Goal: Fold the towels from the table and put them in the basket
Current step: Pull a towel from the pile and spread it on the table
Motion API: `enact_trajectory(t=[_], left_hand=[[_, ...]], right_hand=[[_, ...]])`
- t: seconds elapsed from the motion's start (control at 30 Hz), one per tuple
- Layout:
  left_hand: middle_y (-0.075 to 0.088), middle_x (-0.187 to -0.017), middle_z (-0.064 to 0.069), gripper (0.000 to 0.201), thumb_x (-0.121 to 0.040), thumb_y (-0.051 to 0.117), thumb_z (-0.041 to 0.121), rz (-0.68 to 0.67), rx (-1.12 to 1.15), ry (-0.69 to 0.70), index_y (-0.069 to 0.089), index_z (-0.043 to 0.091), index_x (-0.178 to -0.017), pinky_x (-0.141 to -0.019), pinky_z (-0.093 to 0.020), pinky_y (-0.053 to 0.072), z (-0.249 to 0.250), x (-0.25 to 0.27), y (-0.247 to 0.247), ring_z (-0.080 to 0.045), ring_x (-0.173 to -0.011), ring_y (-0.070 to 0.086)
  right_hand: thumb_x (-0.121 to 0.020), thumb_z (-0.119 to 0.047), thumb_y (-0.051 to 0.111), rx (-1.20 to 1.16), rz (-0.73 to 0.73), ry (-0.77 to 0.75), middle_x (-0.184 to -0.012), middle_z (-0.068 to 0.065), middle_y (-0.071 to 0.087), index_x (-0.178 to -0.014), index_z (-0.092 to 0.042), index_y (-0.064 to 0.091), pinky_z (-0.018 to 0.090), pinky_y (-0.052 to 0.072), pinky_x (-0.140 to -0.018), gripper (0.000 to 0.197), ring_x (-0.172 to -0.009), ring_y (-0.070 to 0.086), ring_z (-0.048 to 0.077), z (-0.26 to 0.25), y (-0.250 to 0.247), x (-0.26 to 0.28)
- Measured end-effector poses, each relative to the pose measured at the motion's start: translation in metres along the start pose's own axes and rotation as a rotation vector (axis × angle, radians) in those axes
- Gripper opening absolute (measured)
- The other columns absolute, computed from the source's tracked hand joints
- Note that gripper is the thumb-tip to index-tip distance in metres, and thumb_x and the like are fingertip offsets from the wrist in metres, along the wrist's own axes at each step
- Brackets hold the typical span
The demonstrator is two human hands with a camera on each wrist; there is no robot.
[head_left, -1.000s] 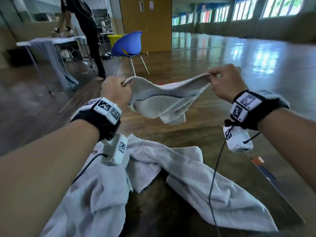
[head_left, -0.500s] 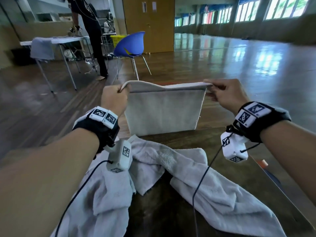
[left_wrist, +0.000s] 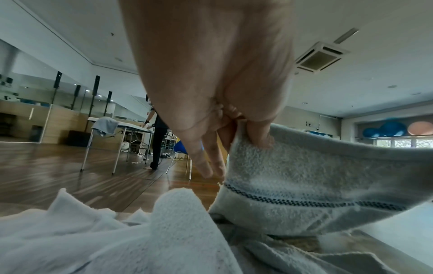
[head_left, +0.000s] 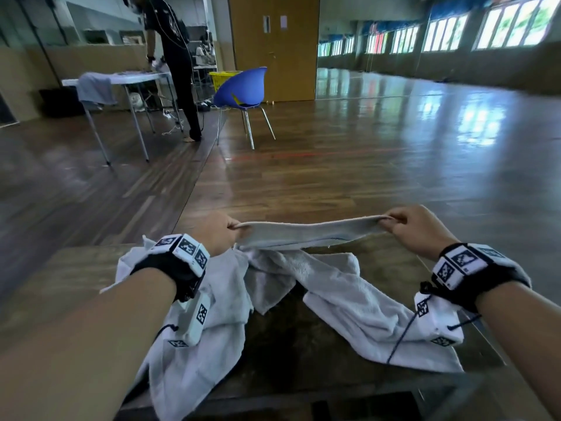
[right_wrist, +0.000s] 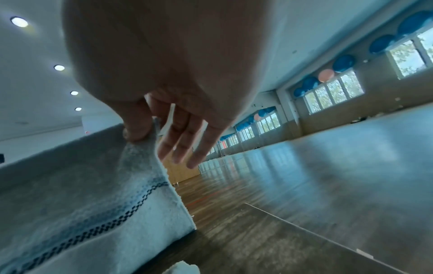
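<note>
A small grey-white towel (head_left: pixel 306 233) with a dark dotted stripe is stretched between my two hands, low over the far part of the dark table (head_left: pixel 291 360). My left hand (head_left: pixel 220 233) pinches its left corner, and the left wrist view shows the thumb (left_wrist: pixel 260 137) on the cloth (left_wrist: pixel 316 181). My right hand (head_left: pixel 419 229) pinches the right corner; the right wrist view shows the thumb (right_wrist: pixel 138 128) pressing the towel (right_wrist: pixel 77 194), other fingers loose. Two larger white towels (head_left: pixel 364 308) (head_left: pixel 194 354) lie crumpled on the table beneath. I see no basket near the table.
Beyond the table's far edge lies polished wooden floor (head_left: pixel 334 177). A blue chair (head_left: pixel 243 89) with a yellow crate (head_left: pixel 223 79) behind it stands farther off. Another person (head_left: pixel 177 62) works at a folding table (head_left: pixel 121 80) at the far left.
Both hands have come down with the towel from chest height to just above the table. The towel, which hung flat a moment ago, now sags low over the crumpled towels.
</note>
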State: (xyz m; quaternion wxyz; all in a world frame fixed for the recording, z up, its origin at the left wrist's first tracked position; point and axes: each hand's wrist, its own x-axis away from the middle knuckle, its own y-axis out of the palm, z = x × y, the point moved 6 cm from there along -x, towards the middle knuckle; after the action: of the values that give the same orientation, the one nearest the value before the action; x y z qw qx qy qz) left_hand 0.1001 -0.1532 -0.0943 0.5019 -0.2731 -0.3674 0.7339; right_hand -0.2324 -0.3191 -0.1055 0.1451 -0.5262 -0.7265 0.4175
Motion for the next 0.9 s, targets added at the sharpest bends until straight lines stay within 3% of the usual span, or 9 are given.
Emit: enact_trajectory(t=[0.1, 0.23, 0.33, 0.43, 0.53, 0.7, 0.77, 0.83, 0.9], left_hand=[[0.045, -0.054, -0.006, 0.039, -0.094, 0.063, 0.038, 0.040, 0.060, -0.027, 0.076, 0.001, -0.093, -0.052, -0.029, 0.030, 0.007, 0.023, -0.019, -0.018, -0.050, 0.033], [0.040, -0.057, -0.008, 0.046, -0.095, 0.061, 0.037, 0.094, 0.096, 0.007, 0.060, -0.003, -0.072, -0.047, -0.026, 0.023, 0.026, 0.060, -0.043, -0.016, -0.048, 0.027], [0.042, -0.058, -0.008, 0.042, -0.097, 0.057, 0.038, 0.109, 0.010, 0.039, 0.054, 0.005, -0.072, -0.045, -0.022, 0.027, 0.043, 0.092, -0.057, -0.016, -0.048, 0.031], [0.052, -0.069, -0.015, 0.037, -0.097, 0.058, 0.035, 0.027, 0.154, 0.010, 0.060, 0.001, -0.083, -0.056, -0.032, 0.047, 0.047, 0.122, -0.057, -0.022, -0.059, 0.049], [0.062, -0.071, -0.012, 0.035, -0.094, 0.062, 0.032, -0.172, 0.350, -0.052, 0.065, -0.003, -0.093, -0.048, -0.028, 0.052, 0.045, 0.162, -0.045, -0.019, -0.055, 0.060], [0.067, -0.100, -0.034, 0.044, -0.091, 0.066, 0.031, -0.407, 0.367, -0.095, 0.064, -0.011, -0.102, -0.087, -0.057, 0.051, 0.033, 0.215, -0.006, -0.035, -0.085, 0.064], [0.066, -0.096, -0.030, 0.048, -0.090, 0.067, 0.032, -0.422, 0.342, -0.110, 0.062, -0.014, -0.102, -0.084, -0.044, 0.054, 0.025, 0.220, 0.012, -0.027, -0.082, 0.063], [0.059, -0.085, -0.002, 0.044, -0.089, 0.069, 0.035, -0.410, 0.307, -0.122, 0.065, -0.007, -0.098, -0.069, -0.016, 0.050, 0.016, 0.217, 0.025, 0.000, -0.069, 0.056], [0.057, -0.086, 0.004, 0.039, -0.088, 0.070, 0.039, -0.363, 0.255, -0.147, 0.065, 0.001, -0.097, -0.070, -0.017, 0.050, 0.009, 0.208, 0.031, -0.004, -0.074, 0.057]], right_hand=[[-0.095, -0.028, 0.063, -0.140, 0.082, -0.019, -0.062, 0.006, 0.059, -0.076, -0.005, 0.067, 0.033, 0.041, -0.061, 0.030, -0.063, 0.052, 0.016, -0.014, -0.018, 0.022], [-0.096, -0.028, 0.063, -0.411, 0.083, -0.037, -0.075, 0.008, 0.065, -0.085, -0.006, 0.068, 0.050, 0.053, -0.083, 0.025, -0.079, 0.060, 0.025, -0.035, -0.047, 0.049], [-0.100, -0.024, 0.060, -0.386, 0.003, -0.081, -0.063, -0.011, 0.065, -0.073, -0.028, 0.073, 0.039, 0.057, -0.072, 0.030, -0.069, 0.062, 0.016, -0.056, -0.070, 0.076], [-0.098, -0.022, 0.061, -0.384, -0.118, -0.041, -0.065, -0.002, 0.064, -0.071, -0.021, 0.073, 0.028, 0.059, -0.054, 0.030, -0.054, 0.063, 0.009, -0.068, -0.088, 0.108], [-0.093, -0.028, 0.064, -0.357, -0.271, 0.028, -0.067, 0.003, 0.066, -0.085, -0.012, 0.075, 0.031, 0.053, -0.058, 0.021, -0.057, 0.061, 0.017, -0.067, -0.095, 0.143], [-0.083, -0.042, 0.065, -0.378, -0.589, 0.122, -0.071, 0.007, 0.068, -0.097, -0.019, 0.079, 0.023, 0.050, -0.049, 0.030, -0.058, 0.062, 0.017, -0.053, -0.075, 0.198], [-0.083, -0.046, 0.065, -0.321, -0.644, 0.134, -0.069, 0.004, 0.065, -0.098, -0.016, 0.077, 0.022, 0.047, -0.048, 0.036, -0.056, 0.059, 0.016, -0.044, -0.060, 0.208], [-0.085, -0.046, 0.064, -0.275, -0.646, 0.133, -0.065, 0.001, 0.062, -0.097, -0.011, 0.075, 0.021, 0.044, -0.047, 0.038, -0.053, 0.057, 0.014, -0.035, -0.045, 0.212], [-0.094, -0.039, 0.063, -0.222, -0.590, 0.122, -0.067, 0.003, 0.063, -0.098, -0.004, 0.072, 0.026, 0.046, -0.054, 0.037, -0.057, 0.056, 0.016, -0.026, -0.032, 0.207]])
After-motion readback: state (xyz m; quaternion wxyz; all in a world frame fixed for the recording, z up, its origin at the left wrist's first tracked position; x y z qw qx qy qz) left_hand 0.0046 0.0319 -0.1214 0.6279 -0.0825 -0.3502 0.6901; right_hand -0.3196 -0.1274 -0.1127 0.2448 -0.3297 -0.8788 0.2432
